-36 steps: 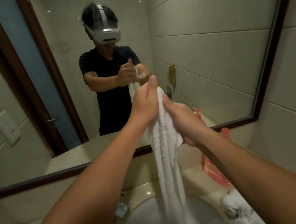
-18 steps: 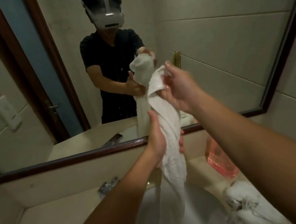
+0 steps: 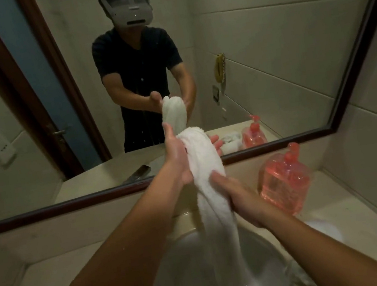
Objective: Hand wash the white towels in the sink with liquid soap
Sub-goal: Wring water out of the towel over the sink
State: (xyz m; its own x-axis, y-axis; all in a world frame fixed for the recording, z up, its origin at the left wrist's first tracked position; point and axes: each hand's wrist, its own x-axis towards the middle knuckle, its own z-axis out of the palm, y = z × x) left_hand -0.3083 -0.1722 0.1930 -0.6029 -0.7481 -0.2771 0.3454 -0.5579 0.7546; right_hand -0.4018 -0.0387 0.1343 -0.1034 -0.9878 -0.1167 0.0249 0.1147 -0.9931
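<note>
Since half a second ago the two have traded places on the white towel (image 3: 205, 157): the right grip (image 3: 235, 193), which then held the towel's top end high, now sits lower on it, and the left grip (image 3: 178, 160), which was the lower one, is now the upper.

The left grip is closed round the bunched top of the towel. Its thumb points upward along the left side, and its fingertips (image 3: 217, 144) show past the towel's right edge, so the fingers wrap behind the cloth. The right grip is closed on the towel just below. Its thumb lies across the front of the cloth, and its fingers pass out of sight behind it. The two grips are close together, one above the other, with only a short stretch of cloth between them.

The towel is gathered into a thick rope held upright above the sink (image 3: 197, 271), and its lower part hangs down into the basin, blurred.

A pink soap bottle (image 3: 284, 184) with a pump top stands on the tabletop (image 3: 44, 284) to the right of the sink, against the back wall. A blurred white heap (image 3: 324, 229) lies on the tabletop in front of the bottle. The mirror (image 3: 279, 55) above reflects the person, both arms and the towel.
</note>
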